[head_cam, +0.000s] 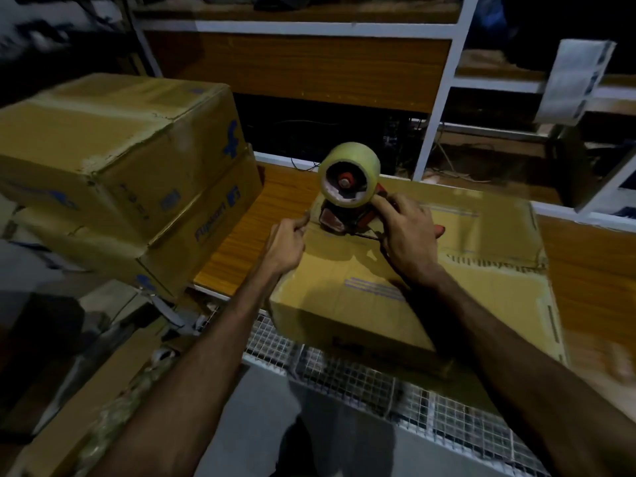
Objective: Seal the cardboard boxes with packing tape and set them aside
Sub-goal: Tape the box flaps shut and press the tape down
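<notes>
A dim packing bench (241, 242) of wood grain, fronted by wire mesh (378, 380), holds a cardboard box (464, 270) being taped.

The left hand (285, 246) pinches the tape end at the box's far left corner; the right hand (409, 235) grips the red tape dispenser (347, 191) on top. The stiff, seemingly light box lifts best by opposite sides. Sealed boxes (113, 160) are stacked left.

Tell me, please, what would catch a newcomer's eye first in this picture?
The yellowish tape roll on its red dispenser, standing on the far edge of the box at centre, with the right hand gripping it and the left hand pinching beside it. Next, two stacked cardboard boxes at left.
</notes>
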Action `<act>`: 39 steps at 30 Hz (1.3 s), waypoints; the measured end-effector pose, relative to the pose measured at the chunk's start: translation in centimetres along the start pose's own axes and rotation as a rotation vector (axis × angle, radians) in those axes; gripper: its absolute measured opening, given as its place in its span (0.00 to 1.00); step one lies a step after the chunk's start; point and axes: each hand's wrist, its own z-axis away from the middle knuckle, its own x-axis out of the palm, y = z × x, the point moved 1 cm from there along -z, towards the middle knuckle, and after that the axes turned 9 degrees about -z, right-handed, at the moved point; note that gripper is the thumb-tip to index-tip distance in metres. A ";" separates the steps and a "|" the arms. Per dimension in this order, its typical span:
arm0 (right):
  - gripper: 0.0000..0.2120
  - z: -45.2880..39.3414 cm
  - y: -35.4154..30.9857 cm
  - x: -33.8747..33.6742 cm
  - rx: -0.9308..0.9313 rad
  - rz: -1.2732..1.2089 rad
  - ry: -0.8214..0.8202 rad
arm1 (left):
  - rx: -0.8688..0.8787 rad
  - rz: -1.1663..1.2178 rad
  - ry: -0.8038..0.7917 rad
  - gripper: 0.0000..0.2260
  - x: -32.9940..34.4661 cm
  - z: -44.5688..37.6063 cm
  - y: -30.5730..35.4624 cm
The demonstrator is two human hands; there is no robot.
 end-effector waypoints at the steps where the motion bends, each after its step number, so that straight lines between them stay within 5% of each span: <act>1: 0.34 0.3 0.9 -0.6 0.005 0.011 -0.003 | -0.009 -0.004 -0.004 0.20 0.0 0.0 0.1; 20: 0.23 16.8 20.3 -18.2 0.257 0.093 0.134 | -0.108 -0.114 0.107 0.18 0.9 0.2 1.5; 24: 0.23 18.3 20.9 -17.1 0.328 0.033 0.181 | -0.152 -0.399 0.074 0.16 1.1 0.7 3.4; 27: 0.22 18.3 20.8 -16.6 0.328 -0.025 0.220 | 0.010 -0.742 0.019 0.13 2.8 1.5 6.6; 32: 0.21 18.9 20.7 -15.7 0.357 -0.146 0.283 | 0.198 -0.659 -0.147 0.29 11.1 5.4 17.3; 39: 0.21 19.2 20.4 -15.1 0.404 -0.210 0.333 | 0.227 -0.448 -0.247 0.58 17.7 9.3 29.1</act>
